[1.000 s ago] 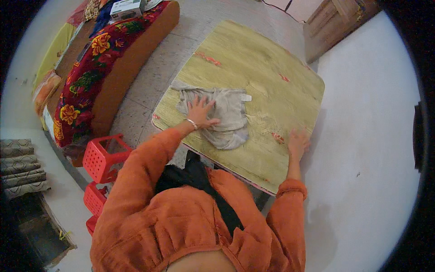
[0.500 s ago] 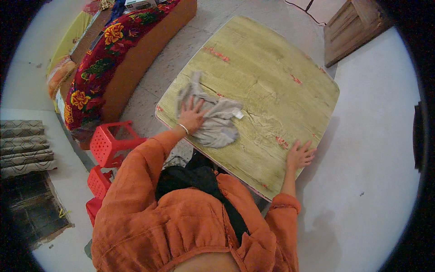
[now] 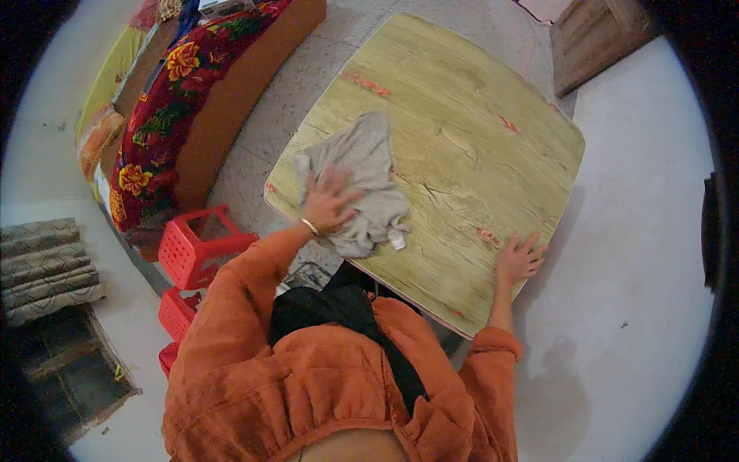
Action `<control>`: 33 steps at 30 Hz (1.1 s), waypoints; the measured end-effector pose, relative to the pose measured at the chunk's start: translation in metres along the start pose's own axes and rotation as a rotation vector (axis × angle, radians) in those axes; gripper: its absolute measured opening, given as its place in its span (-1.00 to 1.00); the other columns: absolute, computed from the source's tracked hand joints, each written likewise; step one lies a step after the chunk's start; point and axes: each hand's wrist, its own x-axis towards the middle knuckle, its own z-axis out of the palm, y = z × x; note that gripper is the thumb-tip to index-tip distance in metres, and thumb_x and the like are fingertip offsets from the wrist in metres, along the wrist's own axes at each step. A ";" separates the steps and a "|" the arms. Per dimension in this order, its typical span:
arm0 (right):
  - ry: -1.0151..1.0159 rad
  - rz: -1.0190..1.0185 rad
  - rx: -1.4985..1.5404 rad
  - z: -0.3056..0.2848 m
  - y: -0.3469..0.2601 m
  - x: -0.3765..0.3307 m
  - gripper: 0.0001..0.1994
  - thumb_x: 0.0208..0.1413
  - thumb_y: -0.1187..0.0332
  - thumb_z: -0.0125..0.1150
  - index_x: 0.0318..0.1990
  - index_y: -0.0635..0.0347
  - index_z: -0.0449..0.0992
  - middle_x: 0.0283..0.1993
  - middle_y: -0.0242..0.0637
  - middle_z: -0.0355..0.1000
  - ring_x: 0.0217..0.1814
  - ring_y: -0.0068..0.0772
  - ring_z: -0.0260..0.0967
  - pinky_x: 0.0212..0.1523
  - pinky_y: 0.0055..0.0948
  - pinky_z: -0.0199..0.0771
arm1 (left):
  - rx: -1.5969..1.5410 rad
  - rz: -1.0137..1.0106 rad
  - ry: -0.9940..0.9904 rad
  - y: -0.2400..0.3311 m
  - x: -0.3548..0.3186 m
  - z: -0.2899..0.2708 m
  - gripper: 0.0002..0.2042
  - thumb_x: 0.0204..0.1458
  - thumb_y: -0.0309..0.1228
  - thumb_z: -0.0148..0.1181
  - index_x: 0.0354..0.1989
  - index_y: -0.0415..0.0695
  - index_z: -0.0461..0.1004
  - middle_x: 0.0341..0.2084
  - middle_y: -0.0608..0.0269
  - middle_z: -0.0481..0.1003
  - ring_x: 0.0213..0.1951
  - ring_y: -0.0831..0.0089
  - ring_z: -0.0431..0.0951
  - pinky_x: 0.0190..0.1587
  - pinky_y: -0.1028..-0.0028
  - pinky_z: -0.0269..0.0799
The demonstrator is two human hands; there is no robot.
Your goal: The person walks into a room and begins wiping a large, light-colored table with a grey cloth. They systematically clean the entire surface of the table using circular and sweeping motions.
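Note:
A grey cloth lies spread and wrinkled on the left part of a table with a yellow-green wood-grain top and red marks. On the cloth's near left part rests my left hand, slightly blurred, its fingers spread. A small white tag shows at the cloth's near edge. My right hand lies flat at the table's right edge with fingers apart, holding nothing. A bracelet circles my left wrist, and both arms wear orange sleeves.
Red plastic stools stand left of the table. Farther left is a bed or bench with a red floral cover. A white wall runs close along the right, and a wooden door is at the back right.
The cloth has turned and its upper part has spread farther out over the table, while its white tag has swung nearer to me. My left hand stays on it; my right hand keeps to the edge.

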 end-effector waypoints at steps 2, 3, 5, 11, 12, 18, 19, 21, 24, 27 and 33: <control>-0.019 0.007 -0.003 -0.004 -0.002 -0.001 -0.40 0.10 -0.15 -0.10 0.28 -0.26 0.12 0.34 -0.03 0.00 0.26 0.20 0.02 0.17 0.10 0.04 | 0.057 -0.277 0.027 -0.034 -0.003 0.000 -0.59 0.06 -0.12 -0.03 0.12 0.23 0.34 0.35 0.22 -0.14 0.36 0.01 -0.28 0.18 -0.32 -0.43; -0.006 -0.005 -0.005 -0.002 -0.004 -0.002 -0.41 0.10 -0.15 -0.09 0.28 -0.25 0.13 0.34 -0.04 0.00 0.27 0.19 0.02 0.16 0.10 0.06 | 0.116 -0.319 0.037 -0.046 0.004 0.008 -0.59 0.05 -0.13 -0.02 0.13 0.21 0.34 0.35 0.21 -0.17 0.36 0.01 -0.29 0.18 -0.32 -0.41; 0.027 -0.017 -0.017 0.002 -0.004 -0.001 -0.41 0.10 -0.14 -0.08 0.28 -0.25 0.13 0.34 -0.05 0.00 0.27 0.16 0.01 0.15 0.09 0.08 | 0.226 -0.388 0.059 -0.071 0.032 0.027 -0.57 0.05 -0.15 -0.01 0.14 0.18 0.32 0.36 0.19 -0.22 0.35 0.00 -0.30 0.18 -0.32 -0.36; -0.027 -0.015 -0.001 0.001 -0.011 0.001 -0.41 0.09 -0.13 -0.06 0.27 -0.26 0.14 0.33 -0.10 0.02 0.29 0.10 0.00 0.16 0.06 0.08 | 0.285 -0.197 0.118 -0.043 0.109 0.045 -0.54 0.07 -0.14 -0.02 0.20 0.23 0.24 0.34 0.14 -0.15 0.34 -0.07 -0.22 0.16 -0.34 -0.32; -0.022 -0.006 -0.001 -0.002 -0.008 0.001 -0.41 0.09 -0.13 -0.06 0.27 -0.27 0.14 0.33 -0.11 0.02 0.29 0.09 0.00 0.16 0.06 0.08 | 0.179 -0.097 0.083 -0.029 0.103 0.040 -0.53 0.06 -0.11 -0.01 0.19 0.26 0.24 0.34 0.15 -0.13 0.33 -0.07 -0.21 0.16 -0.35 -0.32; 0.010 0.014 -0.007 0.003 0.000 -0.001 -0.41 0.09 -0.12 -0.05 0.28 -0.26 0.14 0.34 -0.12 0.01 0.28 0.06 0.03 0.17 0.05 0.07 | 0.047 0.077 0.012 -0.049 0.042 -0.004 -0.47 -0.02 0.04 0.04 0.20 0.40 0.22 0.34 0.18 -0.12 0.34 -0.08 -0.24 0.14 -0.38 -0.38; 0.010 0.009 0.009 0.006 0.002 -0.001 -0.41 0.09 -0.12 -0.05 0.28 -0.26 0.13 0.34 -0.12 0.01 0.28 0.06 0.03 0.18 0.05 0.07 | 0.036 0.025 0.037 -0.064 0.049 -0.004 -0.47 -0.02 0.06 0.02 0.20 0.40 0.22 0.34 0.19 -0.13 0.34 -0.08 -0.26 0.14 -0.38 -0.40; 0.005 -0.008 0.026 0.007 0.002 -0.001 -0.42 0.09 -0.11 -0.06 0.28 -0.26 0.13 0.34 -0.11 0.01 0.28 0.07 0.04 0.18 0.07 0.05 | 0.136 -0.178 -0.002 -0.079 0.075 0.002 -0.47 -0.01 0.07 0.00 0.21 0.41 0.21 0.35 0.22 -0.14 0.34 -0.09 -0.28 0.14 -0.38 -0.42; 0.005 -0.024 0.030 0.004 -0.005 0.003 -0.43 0.10 -0.10 -0.06 0.27 -0.24 0.14 0.34 -0.10 0.01 0.27 0.10 0.04 0.18 0.08 0.04 | 0.152 -0.435 0.025 -0.078 0.128 0.005 -0.47 0.01 0.06 -0.03 0.22 0.40 0.18 0.35 0.23 -0.16 0.34 -0.11 -0.29 0.13 -0.39 -0.40; 0.008 -0.039 0.056 0.000 -0.007 0.003 -0.44 0.10 -0.10 -0.06 0.26 -0.24 0.16 0.34 -0.09 0.01 0.26 0.12 0.05 0.19 0.08 0.04 | 0.173 -0.330 -0.007 -0.064 0.140 0.009 -0.47 0.02 0.04 -0.05 0.24 0.38 0.16 0.35 0.23 -0.17 0.33 -0.13 -0.29 0.12 -0.40 -0.38; 0.005 0.020 0.072 -0.015 -0.011 -0.001 -0.44 0.10 -0.11 -0.03 0.25 -0.24 0.18 0.34 -0.08 0.01 0.26 0.14 0.04 0.19 0.06 0.04 | 0.093 0.105 -0.082 -0.053 0.057 -0.009 -0.46 0.02 0.04 -0.06 0.25 0.40 0.13 0.35 0.26 -0.15 0.33 -0.14 -0.27 0.13 -0.39 -0.34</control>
